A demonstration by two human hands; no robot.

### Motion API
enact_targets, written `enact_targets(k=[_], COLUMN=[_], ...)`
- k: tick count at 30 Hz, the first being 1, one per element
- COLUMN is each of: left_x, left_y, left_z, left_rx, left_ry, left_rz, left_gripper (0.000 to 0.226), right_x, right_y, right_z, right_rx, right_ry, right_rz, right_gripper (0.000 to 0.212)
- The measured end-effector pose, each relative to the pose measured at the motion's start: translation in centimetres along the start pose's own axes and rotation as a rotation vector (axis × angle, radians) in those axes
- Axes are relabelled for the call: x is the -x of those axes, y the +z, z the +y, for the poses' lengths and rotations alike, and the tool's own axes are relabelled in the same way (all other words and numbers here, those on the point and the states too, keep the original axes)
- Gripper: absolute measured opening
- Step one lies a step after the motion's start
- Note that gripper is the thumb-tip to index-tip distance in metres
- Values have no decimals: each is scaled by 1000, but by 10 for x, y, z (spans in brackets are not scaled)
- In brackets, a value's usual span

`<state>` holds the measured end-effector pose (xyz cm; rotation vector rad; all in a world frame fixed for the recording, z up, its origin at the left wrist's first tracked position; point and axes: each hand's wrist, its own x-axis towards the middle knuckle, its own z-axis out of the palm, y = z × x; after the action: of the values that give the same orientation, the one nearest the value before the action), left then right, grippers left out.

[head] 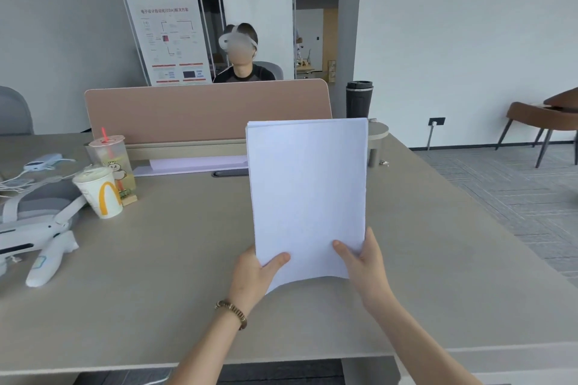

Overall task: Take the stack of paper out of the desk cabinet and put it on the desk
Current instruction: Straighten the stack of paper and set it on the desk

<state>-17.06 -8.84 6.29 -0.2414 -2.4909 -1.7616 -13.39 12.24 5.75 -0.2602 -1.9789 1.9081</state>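
Note:
A stack of white paper (308, 187) is held up above the grey desk (175, 266), tilted so its blank top sheet faces me. My left hand (255, 275) grips its lower left corner, thumb on top. My right hand (364, 259) grips the lower right corner, thumb on the sheet. The stack's bottom edge bows upward between my hands. The desk cabinet is not in view.
Two drink cups (101, 191) stand at the left of the desk, beside a white headset and controller (47, 256). A pink partition (206, 111) runs along the far edge, with a dark tumbler (359, 99) at its right end. A person sits behind it. Brown chairs (541, 116) stand at right.

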Motion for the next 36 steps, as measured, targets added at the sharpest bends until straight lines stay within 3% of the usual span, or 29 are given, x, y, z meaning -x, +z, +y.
enact_targets(k=[7, 14, 20, 26, 36], left_x=[-17, -37, -66, -106, -153], left_y=[56, 144, 202, 241, 274], left_z=[42, 68, 78, 73, 62], left_rx=[-25, -27, -23, -46, -215], left_ry=[77, 32, -40, -103, -109], left_rz=[-28, -106, -133, -155, -168], left_gripper=[54, 52, 53, 54, 54], right_x=[-23, -62, -110, -164, -228], right_y=[-67, -147, -190, -210, -226], right_z=[-19, -22, -9, 10, 49], right_rx=[93, 219, 320, 369, 451], right_ry=[31, 36, 49, 76, 134], right_rz=[86, 214, 200, 162, 140], right_gripper=[28, 39, 47, 62, 65])
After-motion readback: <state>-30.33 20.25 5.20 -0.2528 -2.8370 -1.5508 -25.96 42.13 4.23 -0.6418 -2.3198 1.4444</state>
